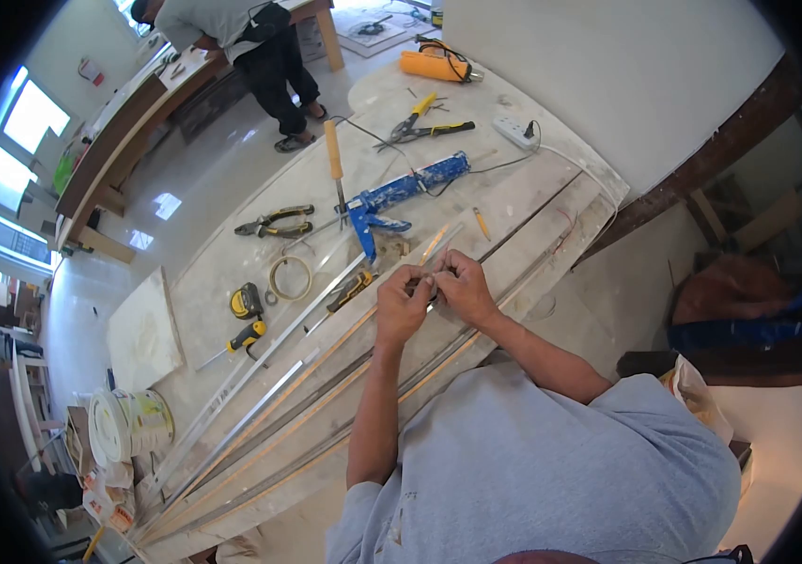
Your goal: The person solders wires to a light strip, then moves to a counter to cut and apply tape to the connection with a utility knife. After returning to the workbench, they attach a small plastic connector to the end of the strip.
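Observation:
My left hand (403, 303) and my right hand (466, 289) meet over the long strips on the worktable. Both are closed, with thumbs and fingers pinched around something small and dark that the fingers mostly hide. Just beyond my hands a blue caulking gun (405, 188) lies on the table, with a wooden-handled tool (333, 155) beside it. A yellow-and-black tool (351, 289) rests left of my left hand. Beyond my right hand lies a short pencil (482, 223). Long metal strips (274, 385) run under and past my hands.
Pliers (279, 223), a tape measure (246, 301), a screwdriver (243, 340) and a tape roll (290, 277) lie to the left. Farther off are an orange power tool (438, 66) and a power strip (514, 132). A bucket (130, 425) stands lower left. Another person (264, 56) bends over a far bench.

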Demonstrator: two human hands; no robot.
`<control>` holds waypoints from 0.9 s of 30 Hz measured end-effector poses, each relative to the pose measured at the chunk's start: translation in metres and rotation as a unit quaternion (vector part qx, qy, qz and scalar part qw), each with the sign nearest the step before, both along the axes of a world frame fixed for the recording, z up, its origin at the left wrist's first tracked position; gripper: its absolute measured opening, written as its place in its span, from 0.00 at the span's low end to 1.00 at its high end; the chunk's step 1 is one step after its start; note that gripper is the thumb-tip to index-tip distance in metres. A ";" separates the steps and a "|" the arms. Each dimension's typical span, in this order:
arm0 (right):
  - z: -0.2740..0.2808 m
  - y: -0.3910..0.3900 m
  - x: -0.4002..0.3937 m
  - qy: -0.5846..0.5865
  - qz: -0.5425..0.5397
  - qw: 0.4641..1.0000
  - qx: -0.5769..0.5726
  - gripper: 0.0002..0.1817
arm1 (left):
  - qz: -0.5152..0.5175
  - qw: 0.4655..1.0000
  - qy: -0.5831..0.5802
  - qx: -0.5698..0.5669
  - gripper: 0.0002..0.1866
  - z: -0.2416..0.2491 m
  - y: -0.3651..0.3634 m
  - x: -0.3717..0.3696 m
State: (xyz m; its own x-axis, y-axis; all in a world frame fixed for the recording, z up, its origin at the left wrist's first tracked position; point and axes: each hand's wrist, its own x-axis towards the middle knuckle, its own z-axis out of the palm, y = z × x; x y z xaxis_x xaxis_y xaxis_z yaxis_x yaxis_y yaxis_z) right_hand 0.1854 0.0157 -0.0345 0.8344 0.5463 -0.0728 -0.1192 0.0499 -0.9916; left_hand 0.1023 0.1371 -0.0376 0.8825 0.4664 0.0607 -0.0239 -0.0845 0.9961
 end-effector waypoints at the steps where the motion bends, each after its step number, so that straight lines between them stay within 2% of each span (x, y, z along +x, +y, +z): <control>1: -0.007 0.000 0.001 0.001 0.003 1.000 0.001 0.03 | 0.004 1.000 -0.007 0.004 0.05 0.000 -0.002 0.000; 4: -0.015 0.002 0.000 -0.049 -0.022 0.998 -0.012 0.03 | 0.007 1.000 0.018 0.016 0.05 -0.004 -0.003 0.000; 7: 0.005 -0.001 -0.004 -0.002 -0.017 1.000 0.014 0.04 | 0.024 0.999 0.020 -0.036 0.05 -0.001 -0.005 -0.001; 9: 0.019 -0.006 -0.003 0.070 0.019 0.997 0.025 0.04 | 0.022 0.999 0.023 -0.030 0.06 0.003 -0.004 -0.004; 12: 0.018 -0.009 0.001 0.116 0.018 0.992 0.049 0.03 | 0.019 0.999 0.023 -0.037 0.05 0.004 -0.005 -0.002; 17: 0.010 -0.009 0.003 0.080 0.043 0.994 0.062 0.03 | 0.001 0.998 0.014 -0.061 0.05 0.000 -0.005 0.000; 19: 0.010 -0.007 0.002 0.079 0.048 0.994 0.050 0.03 | 0.014 0.999 0.031 0.006 0.05 -0.003 -0.003 0.002; 21: 0.012 -0.007 0.001 0.059 0.051 0.996 0.032 0.04 | 0.017 0.999 0.030 -0.015 0.05 -0.002 -0.003 0.001; 27: 0.023 -0.017 0.017 0.084 0.125 0.988 0.044 0.04 | 0.013 0.997 0.072 -0.020 0.07 0.003 -0.001 -0.004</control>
